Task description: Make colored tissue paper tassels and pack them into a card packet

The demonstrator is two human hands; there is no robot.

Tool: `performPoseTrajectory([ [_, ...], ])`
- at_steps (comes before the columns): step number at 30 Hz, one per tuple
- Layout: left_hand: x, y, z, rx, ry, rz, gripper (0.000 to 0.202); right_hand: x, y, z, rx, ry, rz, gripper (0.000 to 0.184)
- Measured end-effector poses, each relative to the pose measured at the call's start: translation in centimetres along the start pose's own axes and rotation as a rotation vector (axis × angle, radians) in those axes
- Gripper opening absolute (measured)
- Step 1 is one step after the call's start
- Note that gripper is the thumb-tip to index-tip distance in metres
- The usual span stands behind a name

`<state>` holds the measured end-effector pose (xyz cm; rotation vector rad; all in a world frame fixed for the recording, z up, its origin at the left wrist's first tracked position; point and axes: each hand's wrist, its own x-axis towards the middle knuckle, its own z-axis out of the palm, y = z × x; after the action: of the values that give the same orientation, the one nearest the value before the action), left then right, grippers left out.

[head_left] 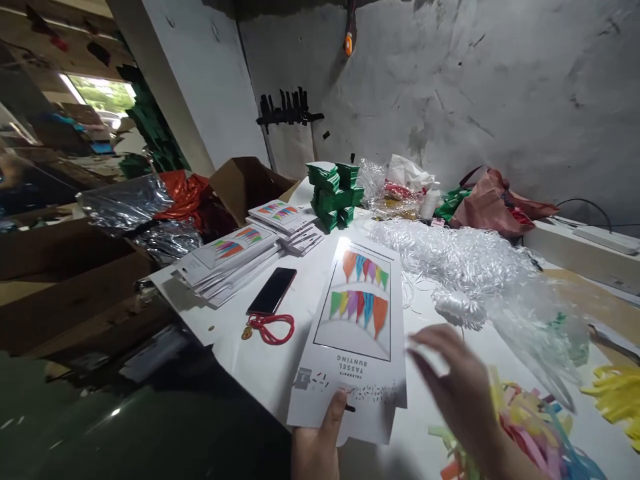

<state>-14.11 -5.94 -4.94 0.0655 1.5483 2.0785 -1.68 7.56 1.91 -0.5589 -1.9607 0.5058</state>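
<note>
My left hand [323, 427] grips the near end of a flat white tassel bunting package [357, 320], thumb on top by its slot. Its printed colourful bunting and lettering appear upside down to me. Beside the package's right edge is my right hand [457, 383], slightly blurred, with thumb and fingers curved and a small gap between them. Nothing shows between those fingers. Below and right of that hand lie colourful paper tassels [535, 420].
Stacked packages [235, 250] lie at the left, near a phone [273, 291] with a red cord [275, 329]. Green bundles [335, 193] stand at the back. White string [450, 253] and clear plastic bags [545, 327] cover the right. Cardboard boxes [70, 293] adjoin the table's left edge.
</note>
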Motion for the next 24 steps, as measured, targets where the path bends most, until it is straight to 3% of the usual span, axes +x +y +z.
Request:
performPoseTrajectory([
  [2,-0.2,-0.6,-0.1,0.095,-0.025,0.052,0.062,-0.3,-2.1,0.7,-0.033,-0.277,-0.247,0.014],
  [4,-0.3,-1.0,-0.6,0.201,-0.027,0.095,0.055,-0.4,-3.5,1.7,-0.056,-0.383,-0.323,0.014],
  [11,0.1,-1.8,-2.4,0.416,0.009,0.092,0.039,-1.1,-3.7,3.2,-0.077,-0.332,-0.412,0.015],
  [13,0.7,-1.7,-2.8,0.409,0.027,0.077,0.041,-1.1,-2.8,3.2,-0.033,-0.269,-0.363,0.013],
  [18,3.1,0.8,-4.0,0.198,0.169,0.1,0.051,1.2,2.5,3.6,-0.137,-0.132,0.051,0.02],
  [21,3.8,2.3,-5.1,0.089,0.209,0.147,0.062,2.1,4.9,4.1,-0.195,-0.211,0.068,0.029],
  [24,3.3,2.2,-6.0,0.117,0.215,0.208,0.066,1.1,3.4,4.3,-0.184,-0.283,0.026,0.041],
])
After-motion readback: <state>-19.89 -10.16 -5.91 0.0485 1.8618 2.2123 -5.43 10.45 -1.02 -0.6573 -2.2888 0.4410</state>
